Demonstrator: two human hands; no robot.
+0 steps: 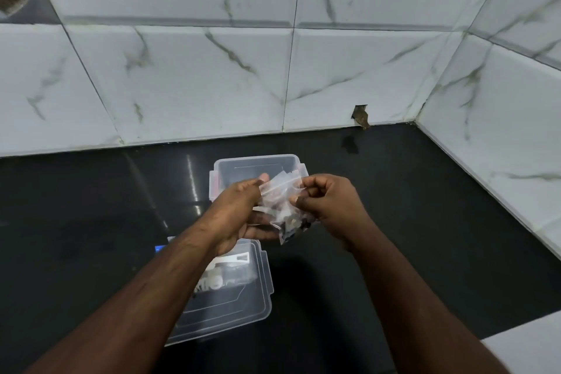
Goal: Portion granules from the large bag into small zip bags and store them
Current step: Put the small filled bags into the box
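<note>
A bunch of small clear plastic zip bags point(280, 200) is held up between both hands, above the glossy black table point(425, 222). The left hand point(239, 215) is cupped under and behind the bunch, its grip closed on the bags with the thumb pressed at the upper left edge. The right hand point(328, 206) is curled at the bunch's right side, its grip pinched together on the bags' edge between thumb and fingertips. One hanging bag at the bottom of the bunch point(293, 226) is seen to carry dark and pale contents; what they are cannot be told.

Just behind the hands, a clear rectangular plastic container point(258, 162) is set on the table, open. Nearer the body, a clear plastic lid point(243, 300) is laid flat under the left forearm, with a partly hidden printed bag point(224, 278) seen beside or beneath it. White marble-patterned wall tiles point(212, 76) are noted behind and to the right.
</note>
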